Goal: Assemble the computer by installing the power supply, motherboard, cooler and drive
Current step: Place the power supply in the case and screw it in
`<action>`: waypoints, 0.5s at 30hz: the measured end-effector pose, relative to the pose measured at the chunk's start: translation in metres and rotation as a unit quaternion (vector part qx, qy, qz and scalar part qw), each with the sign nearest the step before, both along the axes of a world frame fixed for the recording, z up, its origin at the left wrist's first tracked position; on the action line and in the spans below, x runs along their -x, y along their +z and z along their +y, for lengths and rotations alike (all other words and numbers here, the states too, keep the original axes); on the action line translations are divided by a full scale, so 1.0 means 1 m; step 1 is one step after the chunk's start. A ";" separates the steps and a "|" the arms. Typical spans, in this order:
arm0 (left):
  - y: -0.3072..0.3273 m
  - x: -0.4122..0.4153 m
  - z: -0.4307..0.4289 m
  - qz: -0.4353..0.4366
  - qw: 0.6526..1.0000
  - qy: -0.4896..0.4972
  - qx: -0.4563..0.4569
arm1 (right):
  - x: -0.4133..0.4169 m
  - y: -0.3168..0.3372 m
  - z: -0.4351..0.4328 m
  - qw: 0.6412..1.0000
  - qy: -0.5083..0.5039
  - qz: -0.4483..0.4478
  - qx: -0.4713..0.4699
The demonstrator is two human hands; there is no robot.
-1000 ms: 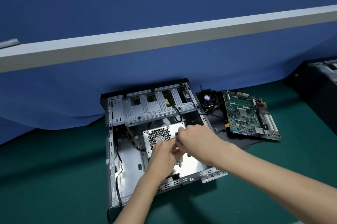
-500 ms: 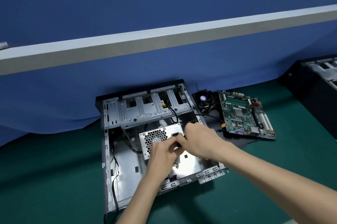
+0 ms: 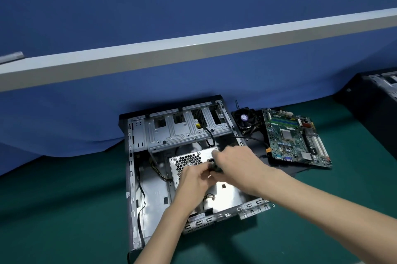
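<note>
1. Underneath, green mat; behind, blue cloth crossed by a pale rail.
2. Inside the open case: power supply, grille showing.
3. Right hand pinching a black plug there; left hand curled just beside (grip unclear).
4. Right of the case, on the mat: cooler, motherboard.

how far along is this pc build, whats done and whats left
Done: nothing clearly finished. In hand: silver grille-faced power supply sits in the open grey metal case, left hand at it, right hand gripping a small black part. To do: green motherboard and black fan cooler lie outside; no drive in view.
</note>
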State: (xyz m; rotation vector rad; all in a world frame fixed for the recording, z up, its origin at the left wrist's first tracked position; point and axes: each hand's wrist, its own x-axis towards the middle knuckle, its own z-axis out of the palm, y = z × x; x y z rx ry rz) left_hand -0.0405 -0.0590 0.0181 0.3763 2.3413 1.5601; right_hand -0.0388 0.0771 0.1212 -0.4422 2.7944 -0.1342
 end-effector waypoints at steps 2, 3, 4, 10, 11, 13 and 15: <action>-0.002 -0.005 0.003 0.000 1.000 0.014 -0.017 | -0.005 -0.005 -0.003 1.000 0.008 -0.012 0.017; -0.003 -0.008 0.005 0.007 0.999 0.029 -0.030 | -0.006 -0.007 -0.003 0.999 -0.027 -0.014 0.038; -0.004 -0.009 0.007 0.011 0.998 0.042 -0.036 | -0.005 -0.010 -0.003 0.995 -0.080 -0.013 0.057; 0.001 0.002 0.006 -0.012 1.000 -0.015 -0.022 | 0.003 -0.007 0.014 0.999 -0.041 -0.002 0.015; 0.000 0.002 0.003 -0.006 1.000 -0.021 -0.018 | 0.001 -0.008 0.013 1.000 -0.006 -0.006 0.013; 0.000 -0.003 0.001 -0.006 0.999 -0.010 -0.038 | -0.003 -0.013 0.008 0.999 -0.011 -0.023 0.037; -0.002 -0.008 0.004 -0.003 0.999 0.015 -0.044 | -0.005 -0.018 0.003 0.992 -0.092 -0.027 0.079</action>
